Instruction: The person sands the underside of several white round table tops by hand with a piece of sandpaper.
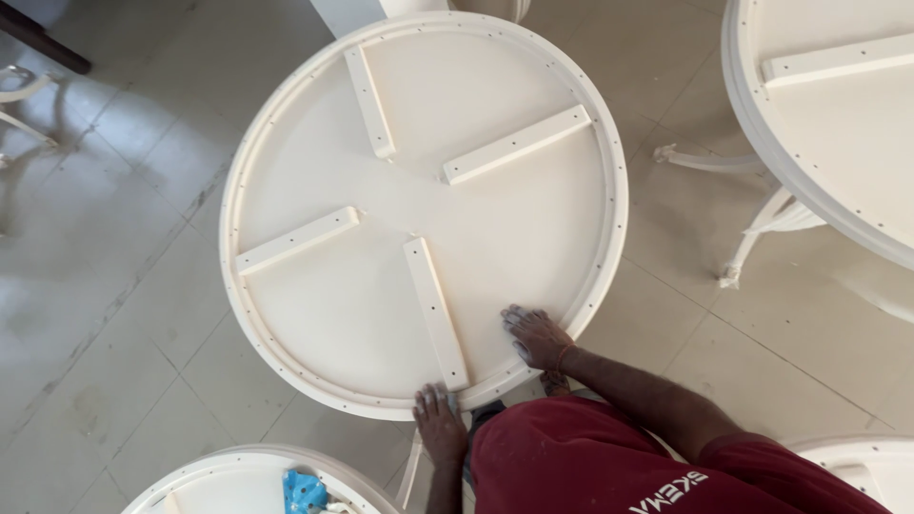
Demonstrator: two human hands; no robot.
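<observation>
Dark red cloth (590,462) on the person's body fills the bottom of the view, closest of all. Just above it, the left hand (438,424) sits on the near edge of the big round cream-white wooden tabletop (314,314), fingers curled over the rim and holding it. The right hand (536,338) lies flat and open on the top's inner face, close to the rim, pressing down and not wrapped around anything.

That round top lies upside down in the middle of the pale tiled floor (114,314). It has a raised ring all around its edge with tiny dots along it. Four flat cream strips (436,312) point toward the middle like a cross.

Another round cream top (838,124) stands at the right, well apart. A third one (238,481) sits at the bottom left with a crumpled blue cloth (305,492) on it.
</observation>
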